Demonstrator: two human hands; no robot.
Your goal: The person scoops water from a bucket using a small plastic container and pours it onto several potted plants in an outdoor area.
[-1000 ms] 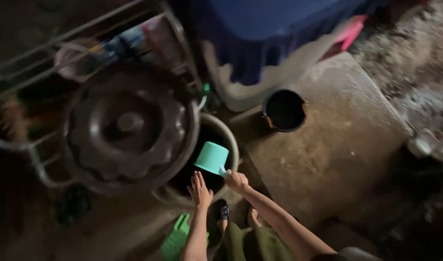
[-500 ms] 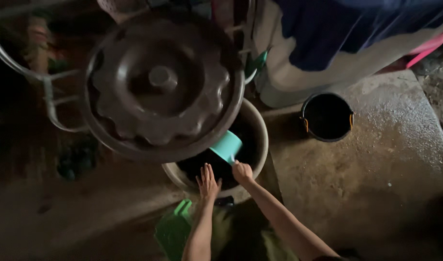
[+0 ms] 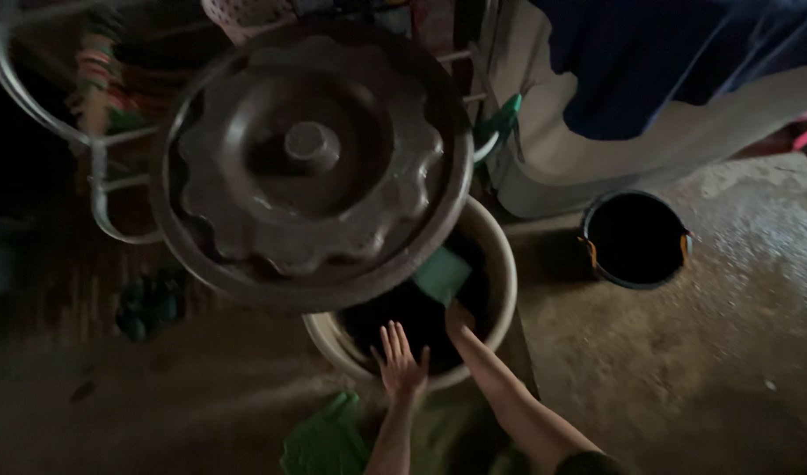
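- Beyond your fingertips leans the large round dark lid [image 3: 311, 158], its scalloped relief and centre knob facing you; its lower edge overlaps the far side of the jar's mouth.
- Under both your hands sits the wide pale jar [image 3: 502, 264], its inside dark; only the near and right parts of its rim show.
- Off to the right of your right fingers, well apart, a black bucket [image 3: 636, 239] stands on the concrete floor [image 3: 685, 369].
- Your right hand [image 3: 458, 317] reaches forward over the jar's mouth, arm stretched out, fingers closed on the handle of a small green scoop [image 3: 442, 274] that sits just past them, down inside the jar.
- Your left hand [image 3: 401, 362] lies flat at the jar's near rim, fingers spread wide, holding nothing.
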